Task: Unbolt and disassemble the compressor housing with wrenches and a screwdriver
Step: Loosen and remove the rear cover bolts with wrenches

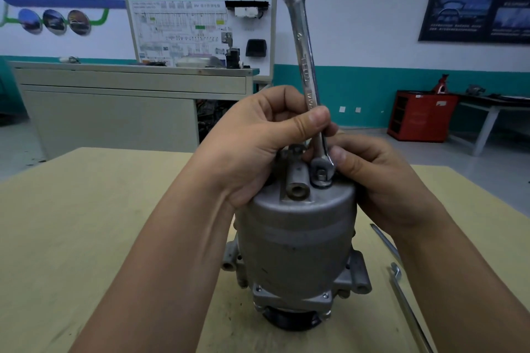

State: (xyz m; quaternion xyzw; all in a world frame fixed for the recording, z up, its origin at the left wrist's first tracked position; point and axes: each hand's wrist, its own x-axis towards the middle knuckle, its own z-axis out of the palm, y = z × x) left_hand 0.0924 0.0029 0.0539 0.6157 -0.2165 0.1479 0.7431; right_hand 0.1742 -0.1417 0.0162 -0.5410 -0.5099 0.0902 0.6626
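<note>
The compressor housing (295, 241) is standing upright on the near middle of a tan table (86, 209), its domed end up and its dark lower end resting on the tabletop. A person is leaning over it with both arms reaching in from the near side.

A long wrench (305, 46) is standing almost upright above the dome, its open end pointing up toward the far wall. Its ring end is sitting over a bolt (321, 175) on the top of the housing, just right of a short port tube (296, 180).

The left hand (252, 146) is curling over the top left of the housing, its thumb pressing across the wrench's shank and pinching it against the fingers behind. The right hand (381, 180) is closing in from the right, fingers curled, its thumb tip pressing against the ring end; the fingers behind the tool are mostly hiding from me.

On the table to the right, a slim metal tool (385, 242) and a second wrench (407, 306) are lying near each other, partly under the right forearm.

Farther back a grey cabinet (114, 106) is carrying a wiring display board (198, 26), and a red cabinet (421, 116) is sitting on the floor at the far right.
</note>
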